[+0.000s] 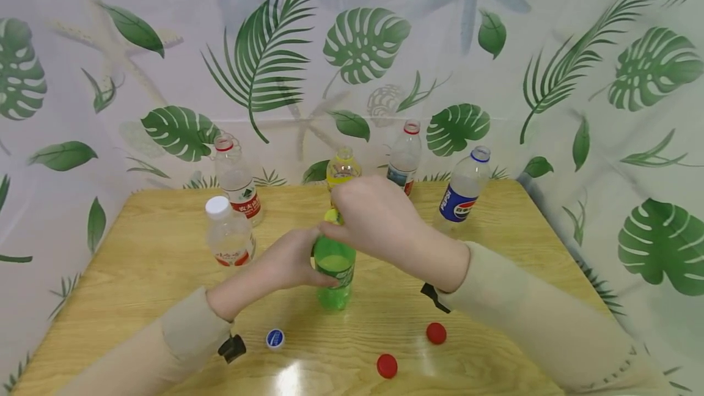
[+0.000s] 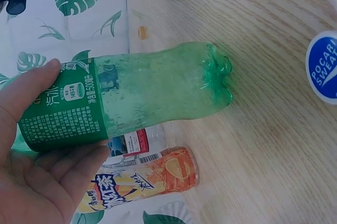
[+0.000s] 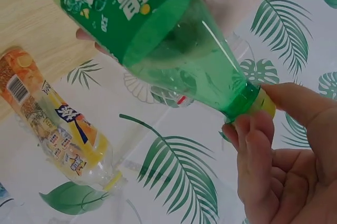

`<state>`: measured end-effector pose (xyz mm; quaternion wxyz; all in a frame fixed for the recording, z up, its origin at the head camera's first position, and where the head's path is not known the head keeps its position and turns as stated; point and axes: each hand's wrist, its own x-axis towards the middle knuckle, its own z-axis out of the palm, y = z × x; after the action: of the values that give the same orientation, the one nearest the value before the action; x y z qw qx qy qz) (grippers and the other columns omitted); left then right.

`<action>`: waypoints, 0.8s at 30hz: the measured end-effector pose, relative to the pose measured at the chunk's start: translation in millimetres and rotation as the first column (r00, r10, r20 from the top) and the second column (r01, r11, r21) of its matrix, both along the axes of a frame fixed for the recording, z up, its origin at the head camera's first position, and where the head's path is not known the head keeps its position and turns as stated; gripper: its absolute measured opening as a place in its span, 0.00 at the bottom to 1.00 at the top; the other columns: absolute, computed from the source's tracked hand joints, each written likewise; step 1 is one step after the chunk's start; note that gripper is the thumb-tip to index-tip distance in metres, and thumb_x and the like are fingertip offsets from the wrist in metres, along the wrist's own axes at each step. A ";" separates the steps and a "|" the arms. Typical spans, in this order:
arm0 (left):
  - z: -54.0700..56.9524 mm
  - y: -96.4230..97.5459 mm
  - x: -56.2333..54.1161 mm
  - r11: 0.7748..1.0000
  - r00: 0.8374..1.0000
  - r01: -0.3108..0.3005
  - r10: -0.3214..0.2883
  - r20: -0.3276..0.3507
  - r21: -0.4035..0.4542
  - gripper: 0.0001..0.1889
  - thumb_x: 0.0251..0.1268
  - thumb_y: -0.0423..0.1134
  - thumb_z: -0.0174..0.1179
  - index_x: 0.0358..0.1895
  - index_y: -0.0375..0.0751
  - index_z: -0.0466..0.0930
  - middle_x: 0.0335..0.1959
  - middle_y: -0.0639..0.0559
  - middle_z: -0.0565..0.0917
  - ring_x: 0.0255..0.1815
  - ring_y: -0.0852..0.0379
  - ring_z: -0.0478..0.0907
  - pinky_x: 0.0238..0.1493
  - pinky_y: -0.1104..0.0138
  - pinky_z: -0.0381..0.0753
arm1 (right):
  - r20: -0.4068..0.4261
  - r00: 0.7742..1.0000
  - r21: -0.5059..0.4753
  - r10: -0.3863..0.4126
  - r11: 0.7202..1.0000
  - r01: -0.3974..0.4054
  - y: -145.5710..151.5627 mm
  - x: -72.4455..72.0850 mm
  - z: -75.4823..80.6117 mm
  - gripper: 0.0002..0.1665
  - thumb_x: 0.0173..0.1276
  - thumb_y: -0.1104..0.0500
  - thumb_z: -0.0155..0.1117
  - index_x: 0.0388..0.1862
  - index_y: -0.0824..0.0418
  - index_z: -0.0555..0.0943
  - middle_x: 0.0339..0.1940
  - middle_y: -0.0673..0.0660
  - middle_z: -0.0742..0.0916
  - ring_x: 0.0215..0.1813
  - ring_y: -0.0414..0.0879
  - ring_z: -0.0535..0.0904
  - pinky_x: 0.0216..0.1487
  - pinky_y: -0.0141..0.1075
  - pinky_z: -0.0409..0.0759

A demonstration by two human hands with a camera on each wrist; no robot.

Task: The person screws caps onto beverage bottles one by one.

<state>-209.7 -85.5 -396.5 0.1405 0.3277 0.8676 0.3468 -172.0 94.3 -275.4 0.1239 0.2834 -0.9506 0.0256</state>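
My left hand (image 1: pixel 291 258) grips a green plastic soda bottle (image 1: pixel 335 297) around its label, thumb on one side and fingers on the other. The bottle is upright at the middle of the table, with a little liquid showing inside. My right hand (image 1: pixel 379 209) comes over the top and pinches the yellow cap (image 3: pixel 266 104) between thumb and fingers. In the right wrist view, the cap sits on the bottle's neck. Just behind stands an uncapped orange-labelled tea bottle (image 3: pixel 60 118), partly hidden by my right hand in the head view.
Uncapped bottles stand further back: a red-labelled one (image 1: pixel 245 200), a clear one (image 1: pixel 404 161) and a blue-labelled Pepsi bottle (image 1: pixel 458 203). A white-capped bottle (image 1: pixel 231 234) is left of my hands. Nearer lie a blue cap (image 1: pixel 275 339), a red cap (image 1: pixel 436 333) and another red cap (image 1: pixel 387 366).
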 end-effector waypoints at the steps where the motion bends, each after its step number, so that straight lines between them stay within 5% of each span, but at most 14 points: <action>1: 0.3 0.4 -0.6 1.000 1.000 0.002 -0.002 -0.002 0.002 0.33 0.55 0.37 0.83 0.63 0.38 0.78 0.57 0.45 0.89 0.58 0.47 0.88 0.62 0.56 0.87 | 0.001 1.000 -0.012 -0.016 1.000 0.016 0.0 0.7 -0.4 0.32 0.66 0.44 0.78 0.16 0.53 0.67 0.14 0.44 0.63 0.18 0.39 0.60 0.19 0.28 0.52; 5: 1.5 0.9 -0.5 1.000 1.000 -0.015 0.015 -0.011 -0.006 0.34 0.54 0.38 0.83 0.64 0.37 0.78 0.56 0.44 0.89 0.57 0.47 0.88 0.62 0.55 0.87 | 0.021 0.999 -0.051 -0.040 0.998 0.041 2.8 0.6 -3.8 0.28 0.66 0.40 0.78 0.20 0.54 0.73 0.16 0.44 0.68 0.19 0.40 0.65 0.20 0.29 0.54; 9: 1.0 1.3 -0.3 0.999 0.999 -0.041 0.041 -0.015 -0.011 0.37 0.52 0.40 0.84 0.66 0.37 0.78 0.57 0.44 0.89 0.57 0.47 0.88 0.62 0.54 0.87 | 0.112 0.994 -0.148 -0.014 0.989 0.031 11.5 -4.1 -9.2 0.23 0.63 0.38 0.80 0.33 0.55 0.84 0.21 0.45 0.81 0.25 0.40 0.76 0.24 0.30 0.69; 12: -1.3 0.3 -0.1 0.999 0.999 -0.045 0.045 0.002 0.002 0.35 0.52 0.40 0.84 0.63 0.38 0.80 0.56 0.45 0.89 0.56 0.48 0.88 0.61 0.55 0.87 | 0.221 0.975 -0.222 0.018 0.975 0.032 19.3 -7.7 -16.3 0.29 0.61 0.40 0.82 0.51 0.58 0.87 0.37 0.49 0.90 0.39 0.42 0.86 0.40 0.35 0.85; 16: -4.3 -1.4 0.1 0.998 0.999 -0.031 0.028 0.041 0.057 0.31 0.52 0.37 0.84 0.60 0.38 0.81 0.55 0.46 0.90 0.56 0.49 0.88 0.60 0.57 0.88 | 0.342 0.938 -0.240 0.057 0.970 0.029 29.4 -9.8 -28.4 0.46 0.60 0.41 0.84 0.69 0.64 0.79 0.57 0.56 0.89 0.58 0.50 0.87 0.60 0.44 0.87; 24: -8.0 -3.0 1.0 0.991 0.995 -0.030 0.018 0.093 0.133 0.31 0.52 0.35 0.83 0.61 0.38 0.80 0.55 0.46 0.89 0.57 0.48 0.88 0.62 0.60 0.87 | 0.408 0.907 -0.253 0.107 0.968 -0.001 42.8 -12.7 -56.4 0.44 0.58 0.45 0.86 0.68 0.63 0.80 0.59 0.57 0.89 0.60 0.53 0.87 0.65 0.49 0.85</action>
<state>-208.7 -88.5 -404.5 0.1537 0.3095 0.8388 0.4208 -184.7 137.1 -331.7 -0.0491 0.2801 -0.9361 0.2071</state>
